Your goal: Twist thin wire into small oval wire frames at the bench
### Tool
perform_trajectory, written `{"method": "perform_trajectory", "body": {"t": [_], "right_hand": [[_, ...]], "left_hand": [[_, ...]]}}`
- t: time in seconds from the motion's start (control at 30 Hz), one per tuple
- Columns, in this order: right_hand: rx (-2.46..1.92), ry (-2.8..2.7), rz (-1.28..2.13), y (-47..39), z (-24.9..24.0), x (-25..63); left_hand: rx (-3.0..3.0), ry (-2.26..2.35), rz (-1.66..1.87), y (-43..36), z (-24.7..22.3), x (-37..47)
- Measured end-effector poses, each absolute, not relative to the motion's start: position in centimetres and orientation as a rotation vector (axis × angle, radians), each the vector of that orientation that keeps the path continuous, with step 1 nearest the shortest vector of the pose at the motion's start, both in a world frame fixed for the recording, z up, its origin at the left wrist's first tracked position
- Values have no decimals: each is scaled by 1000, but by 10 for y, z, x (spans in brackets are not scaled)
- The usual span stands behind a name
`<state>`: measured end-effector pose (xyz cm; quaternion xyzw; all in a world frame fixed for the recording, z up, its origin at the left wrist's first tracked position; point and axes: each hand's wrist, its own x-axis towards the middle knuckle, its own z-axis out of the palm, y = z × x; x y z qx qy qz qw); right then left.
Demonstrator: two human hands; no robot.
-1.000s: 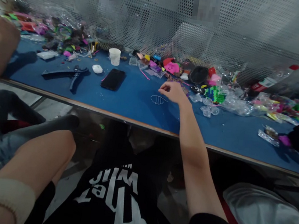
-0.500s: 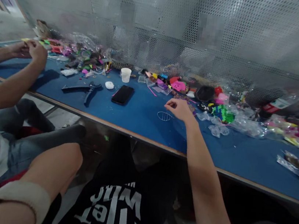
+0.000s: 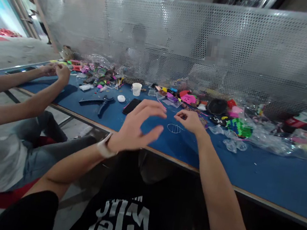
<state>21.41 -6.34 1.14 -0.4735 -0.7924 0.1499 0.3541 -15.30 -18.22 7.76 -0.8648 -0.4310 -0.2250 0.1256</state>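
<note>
My left hand (image 3: 142, 125) is raised over the table's front edge, fingers curved and thumb apart, with nothing in it. It partly covers a black phone (image 3: 132, 105). My right hand (image 3: 188, 120) hovers above the table with thumb and fingertips pinched together; what they hold, if anything, is too small to make out. Just below and left of those fingertips is a thin white leaf-shaped outline (image 3: 174, 128) with cross lines and a short stem. I cannot tell whether it is wire or a mark on the blue table (image 3: 145, 129).
Dark-handled pliers (image 3: 98, 102), a white oval object (image 3: 121, 98) and a white cup (image 3: 136, 89) stand left. Colourful scraps and clear plastic bags (image 3: 265, 134) line the perforated metal panel (image 3: 174, 45). A bottle (image 3: 303, 117) leans at right. A co-worker's hands (image 3: 59, 72) work at far left.
My left hand has risen from below into view over the table edge. The camera view has tilted up. My right hand stays pinched at the same spot.
</note>
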Motion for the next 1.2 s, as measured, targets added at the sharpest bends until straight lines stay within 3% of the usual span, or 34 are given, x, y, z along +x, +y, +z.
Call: {"method": "perform_trajectory", "body": {"t": [0.13,0.37,0.6,0.87,1.2], "right_hand": [[-1263,-2098,338,-60,11,215],[-1278,-2135,143,-49,0,221],[-1385,-2289,124,-44,-7,219],[-1463,-2347,98,-38,-17,230],[-1508,-2340,136,-39,-16,228]], "left_hand": [[-2366,-1634,-761,-130,45,-159],[-1990,-2431,-239,-63,29,-252],[-1946,-2239,-290,-77,2,-247],[-2013,-2147,-247,-85,10,-252],[-2060,-1990,-677,-92,37,-254]]}}
